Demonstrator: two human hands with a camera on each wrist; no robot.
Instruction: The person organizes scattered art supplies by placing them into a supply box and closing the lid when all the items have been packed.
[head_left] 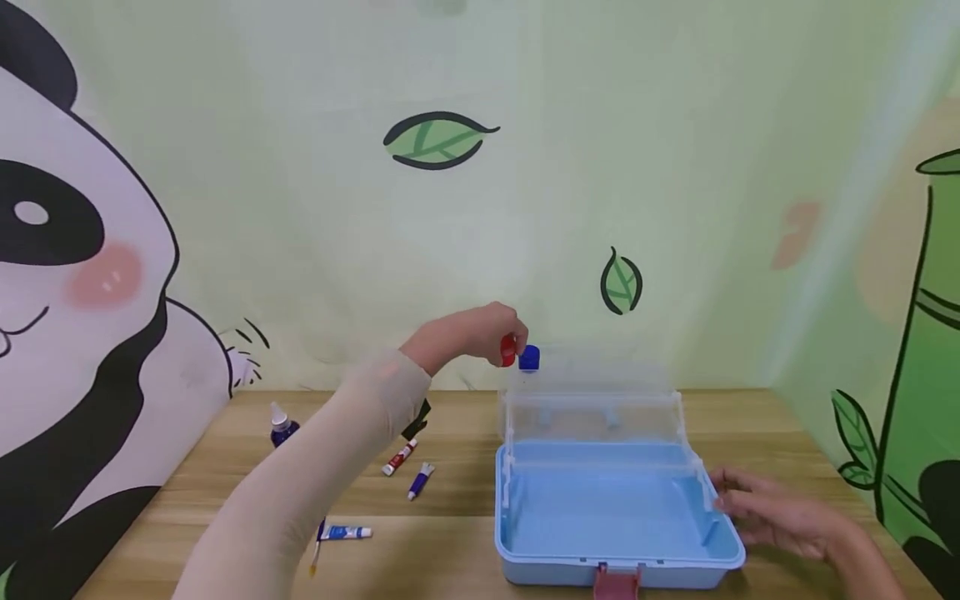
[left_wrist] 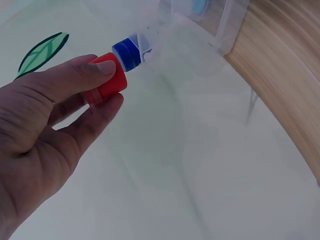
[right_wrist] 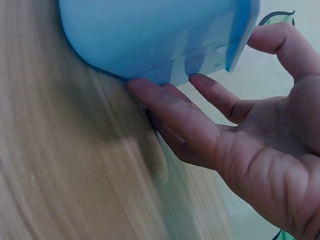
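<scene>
My left hand (head_left: 487,327) pinches a small red capped pot (left_wrist: 111,77) between thumb and fingers, above the back left of the box. Right beside the red pot, a matching blue pot (left_wrist: 126,54) is at the raised clear lid (head_left: 592,421). Whether the two pots touch is hard to tell. Below the lid is a light blue box (head_left: 615,571), standing open with a bare inside and a red latch (head_left: 617,583) in front. Against the box's right side rests my right hand (head_left: 783,517), its fingers spread and fingertips touching the wall and rim.
Left of the box lie a red paint tube (head_left: 401,457), a dark blue tube (head_left: 421,481), a blue-and-white tube (head_left: 348,532) and a paintbrush (head_left: 317,554). A dark blue bottle (head_left: 282,427) stands further back. A black item (head_left: 417,419) is partly hidden by my left sleeve. A painted wall (head_left: 315,208) closes off the back.
</scene>
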